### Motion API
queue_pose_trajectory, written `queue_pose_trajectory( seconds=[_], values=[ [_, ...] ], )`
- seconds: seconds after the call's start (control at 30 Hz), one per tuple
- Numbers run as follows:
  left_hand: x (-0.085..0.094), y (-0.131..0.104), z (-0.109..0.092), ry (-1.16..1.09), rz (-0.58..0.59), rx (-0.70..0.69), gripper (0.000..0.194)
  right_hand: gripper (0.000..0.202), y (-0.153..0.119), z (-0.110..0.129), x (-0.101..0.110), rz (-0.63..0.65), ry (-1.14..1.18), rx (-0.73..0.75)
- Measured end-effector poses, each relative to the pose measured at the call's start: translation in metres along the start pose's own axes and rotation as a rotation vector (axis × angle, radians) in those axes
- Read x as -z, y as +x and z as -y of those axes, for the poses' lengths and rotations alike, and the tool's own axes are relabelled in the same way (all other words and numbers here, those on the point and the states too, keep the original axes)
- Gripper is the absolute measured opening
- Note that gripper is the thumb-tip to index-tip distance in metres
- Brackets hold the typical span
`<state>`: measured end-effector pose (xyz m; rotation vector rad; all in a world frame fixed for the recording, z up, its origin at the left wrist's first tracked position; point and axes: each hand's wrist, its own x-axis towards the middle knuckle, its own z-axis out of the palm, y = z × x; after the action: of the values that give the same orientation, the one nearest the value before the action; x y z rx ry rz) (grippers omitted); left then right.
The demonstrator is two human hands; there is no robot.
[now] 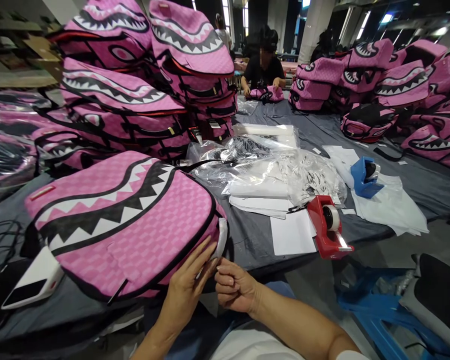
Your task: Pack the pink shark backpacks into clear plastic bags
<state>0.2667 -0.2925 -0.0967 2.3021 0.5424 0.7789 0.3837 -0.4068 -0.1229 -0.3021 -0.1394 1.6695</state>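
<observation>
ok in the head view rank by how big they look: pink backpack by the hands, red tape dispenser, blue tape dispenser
1. pink backpack, largest by far
2. red tape dispenser
3. blue tape dispenser, though it lies farther from the camera, so the two dispensers may really be alike in size

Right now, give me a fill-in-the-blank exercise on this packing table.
1. The left hand rests on a pink backpack printed with a toothed shark ____.
2. The right hand pinches a ____ strip at the backpack's edge.
3. Near the table's front edge stands a ____ tape dispenser; behind it sits a blue tape dispenser.
4. Across the table, a person in a ____ shirt handles another pink bag.

Missing words: mouth; white; red; black
</observation>
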Motion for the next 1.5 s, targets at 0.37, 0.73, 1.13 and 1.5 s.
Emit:
queue_pose_trajectory(
  seconds=[0.37,0.73,1.13,1.5],
  values=[
    [-0.005,-0.011,0.002,0.435,-0.077,-0.514,0.064,0.038,-0.004,0.013,0.03,0.035,0.083,0.042],
    [0.007,-0.033,-0.005,0.464,-0.088,-0.426,0.057,0.047,-0.029,0.024,0.047,-0.194,-0.058,0.123],
    [-0.013,0.044,-0.027,0.312,0.355,0.223,0.04,0.046,-0.025,0.005,0.034,-0.337,-0.202,0.109],
    [-0.018,0.03,0.01,0.592,-0.028,-0.475,0.047,0.03,-0.105,0.085,0.053,-1.056,-1.826,0.714]
  ],
)
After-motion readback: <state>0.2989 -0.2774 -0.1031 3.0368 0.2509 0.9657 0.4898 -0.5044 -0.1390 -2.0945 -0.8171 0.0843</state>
